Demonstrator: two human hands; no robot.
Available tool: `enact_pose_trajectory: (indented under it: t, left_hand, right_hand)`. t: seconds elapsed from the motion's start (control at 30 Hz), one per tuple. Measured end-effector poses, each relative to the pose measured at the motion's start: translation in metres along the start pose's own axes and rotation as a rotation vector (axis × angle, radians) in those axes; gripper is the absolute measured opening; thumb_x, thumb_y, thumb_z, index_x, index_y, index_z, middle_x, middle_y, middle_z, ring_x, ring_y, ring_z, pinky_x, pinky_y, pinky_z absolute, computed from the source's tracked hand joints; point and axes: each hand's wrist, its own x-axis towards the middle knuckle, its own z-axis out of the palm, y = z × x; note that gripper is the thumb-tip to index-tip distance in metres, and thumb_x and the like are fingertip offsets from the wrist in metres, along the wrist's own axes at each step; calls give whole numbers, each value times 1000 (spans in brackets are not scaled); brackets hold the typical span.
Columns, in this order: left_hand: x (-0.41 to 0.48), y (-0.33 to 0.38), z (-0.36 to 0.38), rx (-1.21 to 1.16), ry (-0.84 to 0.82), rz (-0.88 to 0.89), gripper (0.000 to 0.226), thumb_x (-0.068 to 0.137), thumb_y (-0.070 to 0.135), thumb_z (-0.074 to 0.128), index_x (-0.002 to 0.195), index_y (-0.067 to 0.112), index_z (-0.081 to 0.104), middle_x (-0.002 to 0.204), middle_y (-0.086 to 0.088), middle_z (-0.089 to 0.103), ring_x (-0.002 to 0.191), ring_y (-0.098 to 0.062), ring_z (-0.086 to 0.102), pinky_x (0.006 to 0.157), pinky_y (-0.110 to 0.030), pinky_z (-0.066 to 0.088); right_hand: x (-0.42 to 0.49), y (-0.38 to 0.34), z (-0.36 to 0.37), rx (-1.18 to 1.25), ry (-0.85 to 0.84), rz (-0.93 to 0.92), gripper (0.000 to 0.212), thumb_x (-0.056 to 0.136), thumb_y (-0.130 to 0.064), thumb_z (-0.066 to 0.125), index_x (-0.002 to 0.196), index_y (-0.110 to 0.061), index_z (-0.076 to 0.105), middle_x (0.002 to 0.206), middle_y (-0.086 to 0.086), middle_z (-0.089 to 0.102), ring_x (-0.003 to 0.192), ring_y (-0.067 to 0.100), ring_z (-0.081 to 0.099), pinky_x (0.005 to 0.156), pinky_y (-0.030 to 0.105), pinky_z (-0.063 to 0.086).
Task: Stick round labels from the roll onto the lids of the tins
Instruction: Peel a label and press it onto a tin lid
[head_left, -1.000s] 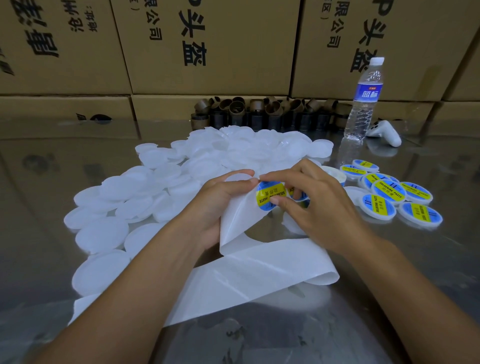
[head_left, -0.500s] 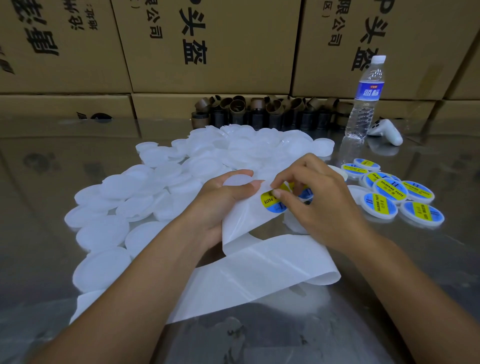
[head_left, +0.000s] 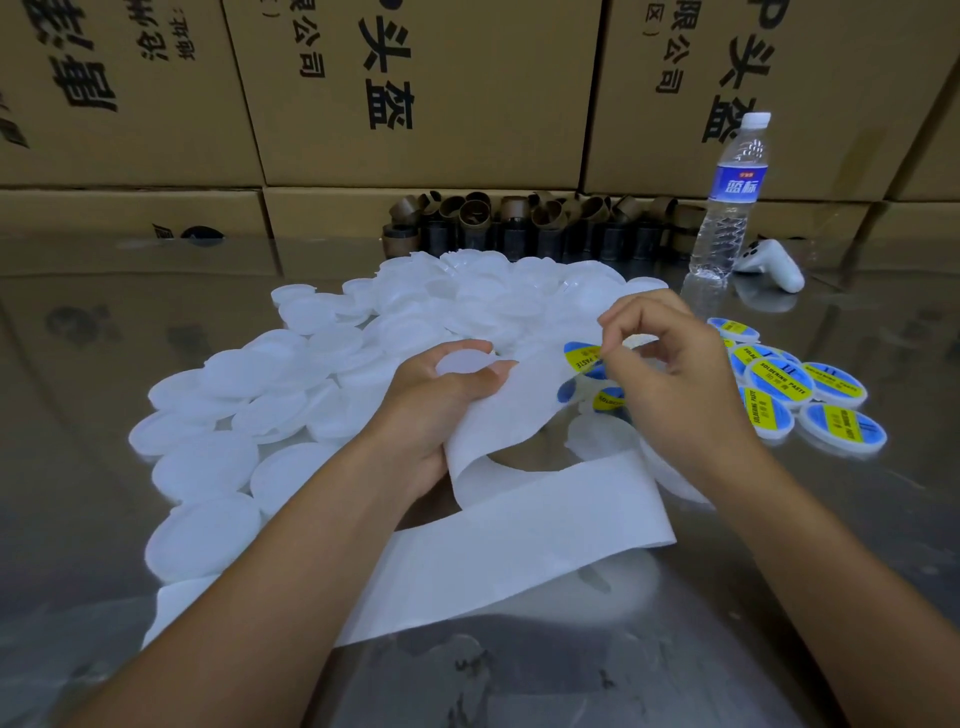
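Now, left hand (head_left: 441, 405): I see its fingers curled round a plain white lid (head_left: 464, 362), with the thumb pinning the upper end of the backing strip (head_left: 519, 535) against it, above the middle of the bench (head_left: 93, 322).
Right hand (head_left: 680, 384): thumb and forefinger are closed in a tight pinch on the edge of one round label (head_left: 581, 356); the other fingers are loosely bent above it.
Round label: blue with a yellow band, it is raised at the strip's far end, just right of the left thumb; I cannot tell whether its lower edge still touches the paper.
Backing strip: white, it loops down from the left hand and trails across the bench toward the near left corner; more blue labels (head_left: 609, 400) show under the right hand.
Plain lids (head_left: 311, 364): a white heap spreads from the middle toward the left edge.
Labelled lids (head_left: 810, 395): a small cluster lies near the right edge, just beyond the right hand; I read "SOLDERING PASTE" on one.
Far edge: brown cores (head_left: 519, 223) stand in a row, with a water bottle (head_left: 727, 208) and a white controller (head_left: 774, 262) to their right.
Behind the bench: stacked cartons (head_left: 415, 93).
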Motion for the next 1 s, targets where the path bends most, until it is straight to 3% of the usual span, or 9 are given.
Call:
enact_pose_trajectory:
  t: [0.13, 0.3, 0.43, 0.53, 0.7, 0.8, 0.87, 1.0]
  left_hand:
    - [0, 0, 0, 9, 67, 51, 23, 78, 9, 76, 96, 20, 67, 95, -11, 73, 81, -24, 71, 71, -34, 60]
    - [2, 0, 2, -28, 120, 138, 34, 73, 17, 82, 99, 28, 64, 98, -9, 73, 84, -25, 71, 77, -39, 58]
    - [3, 3, 3, -57, 194, 202, 42, 60, 31, 86, 96, 33, 64, 108, -6, 70, 98, -25, 68, 88, -46, 55]
    - [3, 5, 5, -83, 220, 238, 38, 65, 31, 84, 95, 31, 63, 109, -5, 69, 102, -24, 66, 91, -45, 54]
    - [3, 13, 5, -226, 193, 255, 5, 92, 18, 61, 98, 18, 62, 92, -1, 71, 83, -14, 72, 60, -20, 54]
    - [-1, 18, 6, -381, 126, 218, 9, 97, 22, 51, 99, 18, 59, 92, -2, 72, 89, -18, 70, 74, -26, 56]
    - [-4, 20, 5, -461, 61, 208, 16, 98, 28, 48, 99, 17, 59, 90, -4, 73, 90, -21, 71, 81, -31, 53]
    - [-8, 22, 5, -566, -96, 150, 31, 98, 38, 43, 105, 11, 59, 93, -11, 75, 87, -26, 73, 78, -36, 55]
  right_hand:
    - [5, -3, -7, 280, 90, 96, 38, 82, 13, 43, 61, -17, 52, 70, -9, 57, 65, -3, 55, 59, 12, 42]
    - [5, -7, -9, 503, 93, 191, 45, 85, 8, 45, 66, -27, 65, 69, -7, 62, 71, 12, 58, 69, 20, 44]
    - [5, -14, -10, 850, -87, 262, 21, 81, -3, 51, 87, -21, 61, 79, -2, 67, 73, 13, 64, 72, 22, 50]
    - [3, -14, -11, 1046, -247, 325, 24, 76, -15, 49, 96, -23, 59, 88, -1, 69, 88, 17, 67, 81, 28, 53]
    - [1, -10, -2, 1080, -289, 455, 29, 76, -17, 53, 102, -25, 60, 100, -1, 70, 111, 19, 64, 93, 38, 49]
    - [2, -5, 3, 1049, -222, 532, 30, 75, -18, 65, 104, -23, 58, 98, -2, 72, 106, 18, 66, 90, 38, 49]
    - [3, -2, 5, 1023, -156, 581, 27, 73, -25, 63, 99, -22, 59, 91, -3, 72, 99, 15, 69, 84, 35, 51]
    - [3, 1, 6, 999, -95, 574, 18, 72, -22, 62, 90, -24, 61, 84, -6, 73, 86, 12, 71, 73, 29, 56]
